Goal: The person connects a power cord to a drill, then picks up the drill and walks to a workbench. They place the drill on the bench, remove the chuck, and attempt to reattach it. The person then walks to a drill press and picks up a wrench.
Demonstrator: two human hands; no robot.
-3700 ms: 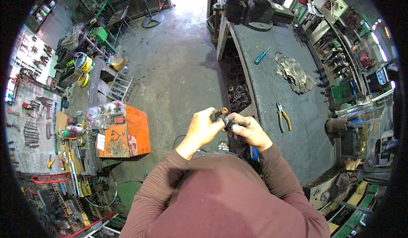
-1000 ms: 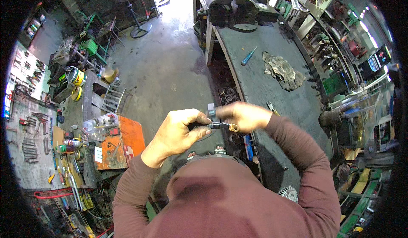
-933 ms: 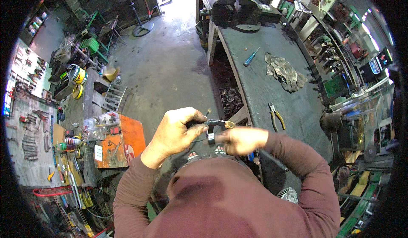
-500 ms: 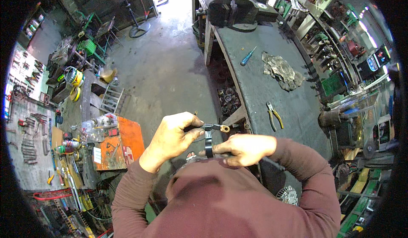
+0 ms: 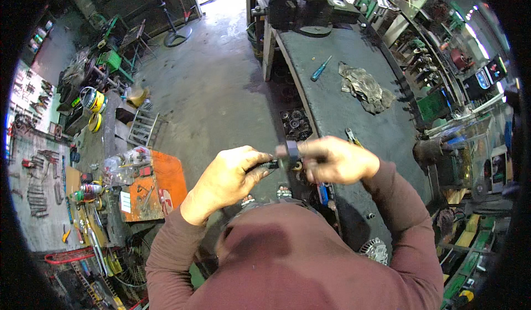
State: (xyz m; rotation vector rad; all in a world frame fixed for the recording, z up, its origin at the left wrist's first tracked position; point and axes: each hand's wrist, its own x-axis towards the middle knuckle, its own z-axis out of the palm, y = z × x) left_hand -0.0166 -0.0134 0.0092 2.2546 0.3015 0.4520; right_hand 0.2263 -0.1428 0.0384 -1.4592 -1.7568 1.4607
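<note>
In front of my chest, my left hand [image 5: 228,176] pinches a short black cable [image 5: 272,164] between thumb and fingers. A brass-coloured ring terminal [image 5: 298,167] shows at the cable's right end, partly covered. My right hand [image 5: 345,160] is raised just to the right, its fingers curled and smeared by motion. At its fingertips is a roll of black tape [image 5: 292,150], held close against the cable. Whether a strip of tape runs between roll and cable is too blurred to tell.
On the dark workbench [image 5: 310,47] to the right lie a blue screwdriver [image 5: 321,69], a crumpled rag [image 5: 366,87] and pliers [image 5: 353,137], partly hidden by my right hand. A large vise [image 5: 296,6] stands at its far end. An orange board [image 5: 168,177] is at left.
My right hand has swung up and to the right with the tape roll, from below the cable to beside its end. The left hand keeps its grip, nearly still.
</note>
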